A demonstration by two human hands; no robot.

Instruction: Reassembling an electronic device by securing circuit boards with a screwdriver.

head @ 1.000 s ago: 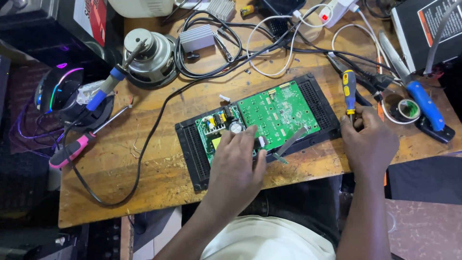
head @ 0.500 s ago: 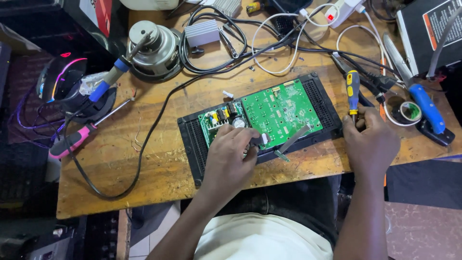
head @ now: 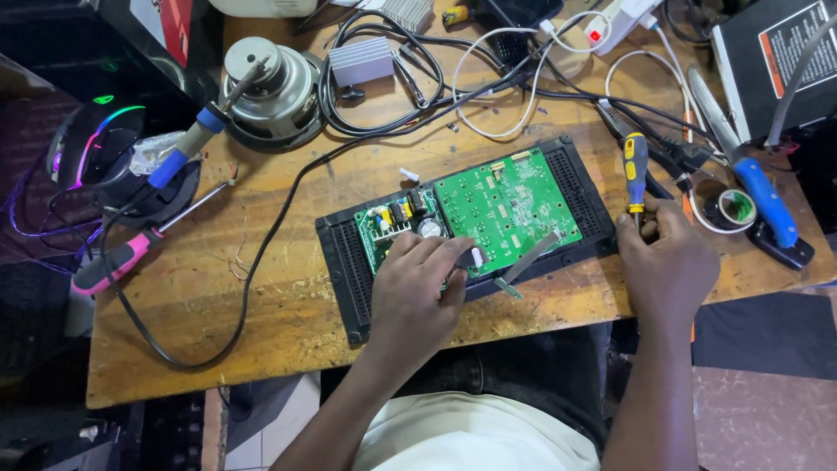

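Broadly, the wooden counter [head: 261, 296] fills most of the scene, scuffed and crowded along its far edge with a tangle of black and white cables [head: 488, 78]. Lying at a slant near the middle of it is a black vented tray [head: 349, 270], and seated inside that is the green circuit board [head: 506, 205], with a smaller section of components and a round capacitor at its left end. At the far left corner stands a round metal motor [head: 275, 87], and beside it a blue-handled soldering iron [head: 187, 144] leans in its stand. A pink-handled screwdriver [head: 122, 257] lies near the left edge, well apart from the board. The person's left hand [head: 418, 296] rests over the near left part of the circuit board, its fingers [head: 436, 251] bent narrow and pressed on the board's surface beside the capacitor; I cannot tell whether they pinch anything. The right hand [head: 667, 262] sits just off the tray's right end, fingers closed around the shaft of a yellow-and-blue screwdriver [head: 635, 166], whose handle points away from the person. A thin grey strip [head: 530, 259] lies across the near edge of the tray, between the two hands.
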